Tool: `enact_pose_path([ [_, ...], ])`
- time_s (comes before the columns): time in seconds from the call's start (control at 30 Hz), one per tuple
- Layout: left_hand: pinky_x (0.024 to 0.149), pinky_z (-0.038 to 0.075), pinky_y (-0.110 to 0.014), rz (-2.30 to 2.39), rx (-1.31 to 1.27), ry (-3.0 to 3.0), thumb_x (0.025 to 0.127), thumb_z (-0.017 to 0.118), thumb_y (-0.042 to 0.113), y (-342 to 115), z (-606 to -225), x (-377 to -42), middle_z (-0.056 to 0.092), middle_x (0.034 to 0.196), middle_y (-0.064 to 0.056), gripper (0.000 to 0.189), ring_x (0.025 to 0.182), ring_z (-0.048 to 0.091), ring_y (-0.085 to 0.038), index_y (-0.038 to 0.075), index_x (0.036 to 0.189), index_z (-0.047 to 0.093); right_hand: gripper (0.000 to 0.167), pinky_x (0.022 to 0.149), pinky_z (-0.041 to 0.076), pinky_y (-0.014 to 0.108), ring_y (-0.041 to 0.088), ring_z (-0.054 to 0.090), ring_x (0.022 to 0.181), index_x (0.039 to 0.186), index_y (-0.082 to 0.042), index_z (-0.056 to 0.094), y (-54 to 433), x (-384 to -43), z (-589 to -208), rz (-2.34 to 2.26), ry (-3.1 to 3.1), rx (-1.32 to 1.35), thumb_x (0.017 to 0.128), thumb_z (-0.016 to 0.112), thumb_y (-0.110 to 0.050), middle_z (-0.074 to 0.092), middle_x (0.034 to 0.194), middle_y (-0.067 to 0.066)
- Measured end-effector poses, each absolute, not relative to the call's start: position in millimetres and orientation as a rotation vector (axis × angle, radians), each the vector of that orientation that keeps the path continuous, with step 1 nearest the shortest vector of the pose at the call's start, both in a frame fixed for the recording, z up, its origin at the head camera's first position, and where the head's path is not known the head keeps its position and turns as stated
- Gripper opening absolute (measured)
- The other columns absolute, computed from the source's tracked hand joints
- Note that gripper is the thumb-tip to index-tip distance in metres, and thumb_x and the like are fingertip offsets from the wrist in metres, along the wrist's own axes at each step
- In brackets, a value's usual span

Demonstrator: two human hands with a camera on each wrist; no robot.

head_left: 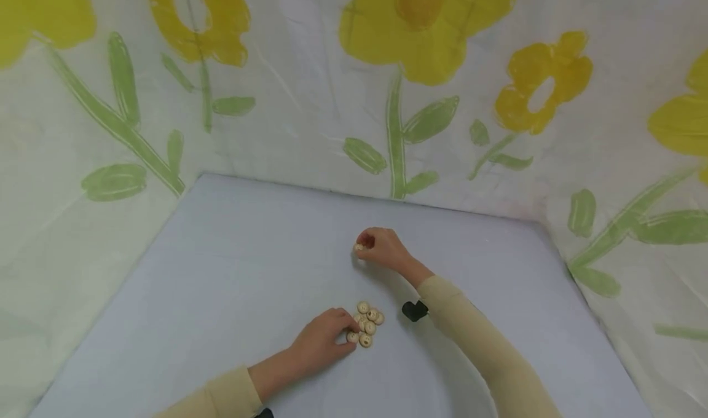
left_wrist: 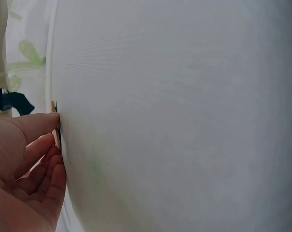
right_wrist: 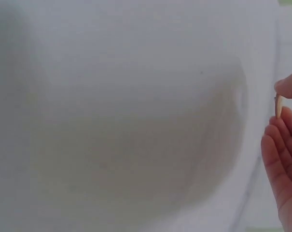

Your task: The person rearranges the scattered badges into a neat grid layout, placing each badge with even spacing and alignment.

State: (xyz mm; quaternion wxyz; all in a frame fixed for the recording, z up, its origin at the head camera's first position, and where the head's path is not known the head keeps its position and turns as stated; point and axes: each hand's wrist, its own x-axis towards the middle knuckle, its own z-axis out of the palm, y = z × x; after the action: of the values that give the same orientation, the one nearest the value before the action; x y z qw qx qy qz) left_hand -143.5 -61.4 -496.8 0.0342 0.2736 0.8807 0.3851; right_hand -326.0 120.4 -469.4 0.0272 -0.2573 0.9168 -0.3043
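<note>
Several small, round, pale wooden discs with dark marks lie in a loose cluster (head_left: 370,327) on the table in the head view. At the cluster's left edge my left hand (head_left: 321,342) has a wooden disc (head_left: 352,337) between thumb and finger. The left wrist view shows that disc (left_wrist: 57,137) edge-on, low at the table surface. Farther back, above the table, my right hand (head_left: 384,249) pinches another wooden disc (head_left: 359,247) between thumb and fingers. In the right wrist view this disc (right_wrist: 278,106) is also seen edge-on. The marks on both held discs are too small to read.
The pale table (head_left: 249,252) meets a white sheet (head_left: 298,135) painted with yellow flowers at its back and sides. A black strap piece (head_left: 415,311) hangs by the right sleeve.
</note>
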Motion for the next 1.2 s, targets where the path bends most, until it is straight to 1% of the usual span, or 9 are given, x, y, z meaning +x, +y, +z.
enact_pose_path([
  [0.1, 0.080, 0.050, -0.028, 1.179, 0.816, 2.691, 0.083, 0.076, 0.015, -61, -497, -143, 0.061, 0.096, 0.009, 0.017, 0.091, 0.055, -0.005, 0.014, 0.099, 0.069, 0.014, 0.067, 0.049, 0.026, 0.011, 0.058, 0.075, 0.093, -0.010, 0.071, 114, -338, -471, -0.923, 2.832, -0.760, 0.082, 0.073, -0.019, 0.065, 0.082, -0.002],
  [0.3, 0.081, 0.050, -0.028, 1.185, 0.810, 2.693, 0.083, 0.076, 0.014, -59, -497, -143, 0.062, 0.096, 0.009, 0.017, 0.091, 0.055, -0.006, 0.014, 0.098, 0.069, 0.013, 0.067, 0.047, 0.027, 0.013, 0.056, 0.075, 0.093, -0.009, 0.070, 104, -358, -475, -0.911, 2.856, -0.715, 0.083, 0.073, -0.017, 0.064, 0.082, 0.000],
  [0.63, 0.082, 0.050, -0.028, 1.215, 0.830, 2.710, 0.081, 0.077, 0.014, -58, -501, -139, 0.062, 0.096, 0.010, 0.017, 0.091, 0.056, -0.005, 0.016, 0.096, 0.069, 0.013, 0.070, 0.048, 0.030, 0.018, 0.057, 0.078, 0.093, -0.005, 0.070, 89, -386, -479, -0.965, 2.908, -0.609, 0.081, 0.070, -0.011, 0.065, 0.084, 0.005],
  [0.8, 0.083, 0.050, -0.028, 1.214, 0.799, 2.693, 0.082, 0.077, 0.016, -60, -503, -137, 0.061, 0.097, 0.012, 0.017, 0.093, 0.055, -0.004, 0.017, 0.096, 0.069, 0.015, 0.073, 0.048, 0.029, 0.018, 0.058, 0.081, 0.094, -0.004, 0.071, 82, -400, -484, -0.959, 2.921, -0.565, 0.082, 0.068, -0.012, 0.066, 0.086, 0.006],
  [0.93, 0.081, 0.050, -0.027, 1.234, 0.818, 2.693, 0.081, 0.078, 0.015, -60, -502, -137, 0.061, 0.096, 0.012, 0.017, 0.092, 0.055, -0.003, 0.016, 0.095, 0.069, 0.014, 0.073, 0.048, 0.030, 0.018, 0.057, 0.080, 0.093, -0.005, 0.071, 77, -409, -488, -0.923, 2.932, -0.540, 0.082, 0.067, -0.013, 0.066, 0.086, 0.005],
  [1.2, 0.081, 0.050, -0.026, 1.236, 0.826, 2.700, 0.081, 0.078, 0.013, -60, -497, -142, 0.061, 0.096, 0.012, 0.016, 0.092, 0.055, -0.004, 0.016, 0.095, 0.069, 0.013, 0.075, 0.048, 0.031, 0.018, 0.058, 0.080, 0.091, -0.004, 0.071, 70, -421, -492, -0.923, 2.963, -0.525, 0.082, 0.066, -0.012, 0.066, 0.084, 0.005],
])
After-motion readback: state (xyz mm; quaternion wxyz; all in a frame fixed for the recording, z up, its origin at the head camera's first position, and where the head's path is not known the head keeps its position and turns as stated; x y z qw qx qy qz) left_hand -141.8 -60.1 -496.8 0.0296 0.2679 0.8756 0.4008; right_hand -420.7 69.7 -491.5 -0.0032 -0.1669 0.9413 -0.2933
